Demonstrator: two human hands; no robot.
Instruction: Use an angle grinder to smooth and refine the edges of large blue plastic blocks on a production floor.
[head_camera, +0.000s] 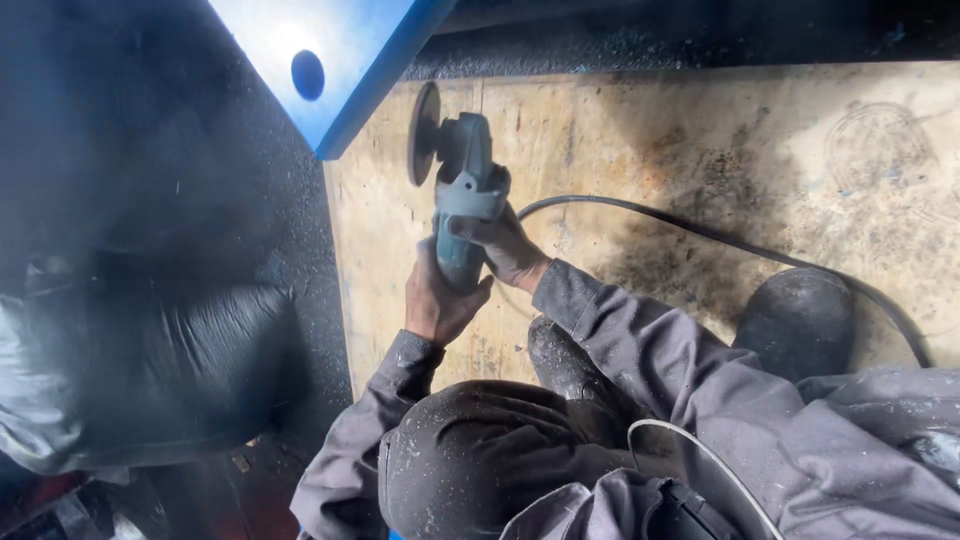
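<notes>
Two hands on one angle grinder, both closed around it. Left hand wraps the rear of the grey-blue body from below; right hand grips further forward, near the gear head. Grinder sits over the left edge of a stained plywood board, nose pointing away from the person, dark disc standing roughly on edge and close to, maybe touching, the lower edge of a blue painted panel with a round hole. Contact itself is hard to confirm from this angle. Black power cord loops off to the right across the board, past a dark boot. Person is crouched, grey work sleeves, knees up near the tool. Black gritty floor to the left, with a dark crumpled bag or sheet on it.

Judgement on doing the step well: keep both grips firm, hold the disc at a steady shallow angle to the blue edge, use light pressure, keep the cord trailing behind and clear of the disc, and keep knees and sleeves back from the wheel's line.
</notes>
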